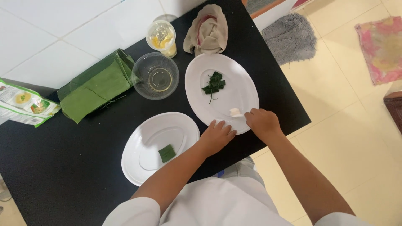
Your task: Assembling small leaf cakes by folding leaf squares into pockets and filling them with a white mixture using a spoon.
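Observation:
Two white oval plates lie on a black counter. On the far plate (234,75) sits a small pile of cut green leaf pieces (214,83) and a small white lump (235,111) near its front rim. My right hand (261,122) touches that plate's front rim beside the white lump, fingertips pinched together. My left hand (216,136) rests on the same rim, fingers curled. The near plate (142,167) holds one folded green leaf square (167,153).
A folded stack of banana leaves (96,86) lies at the back left next to a clear glass bowl (155,75). Behind it stand a lidded plastic cup (161,37) with yellow content and a crumpled cloth (208,30). A printed packet (25,104) lies far left.

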